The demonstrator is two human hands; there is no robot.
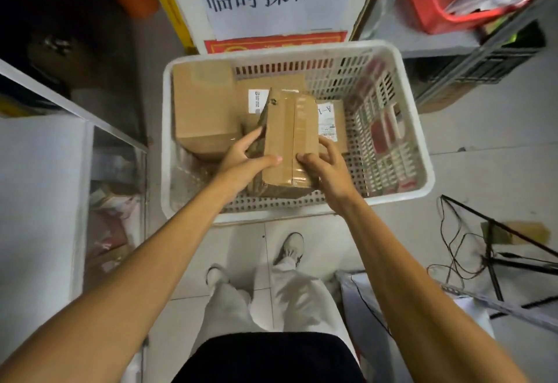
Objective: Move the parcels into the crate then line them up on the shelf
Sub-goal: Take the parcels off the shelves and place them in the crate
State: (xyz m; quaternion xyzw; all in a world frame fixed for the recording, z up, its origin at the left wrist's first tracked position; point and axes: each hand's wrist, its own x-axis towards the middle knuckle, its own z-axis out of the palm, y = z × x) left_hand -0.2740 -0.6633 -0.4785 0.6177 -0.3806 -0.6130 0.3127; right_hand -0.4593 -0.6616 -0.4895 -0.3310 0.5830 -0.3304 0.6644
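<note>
Scuffed brown taped parcel (290,138) over white crate (421,153), left hand (241,159) and right hand (327,168) clasping its sides.

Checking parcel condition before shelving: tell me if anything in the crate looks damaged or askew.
The taped parcel gripped by both hands (left, right) looks battered: its left side is crumpled and torn near the top corner. It sits tilted over the flat parcels beneath in the white crate.
</note>
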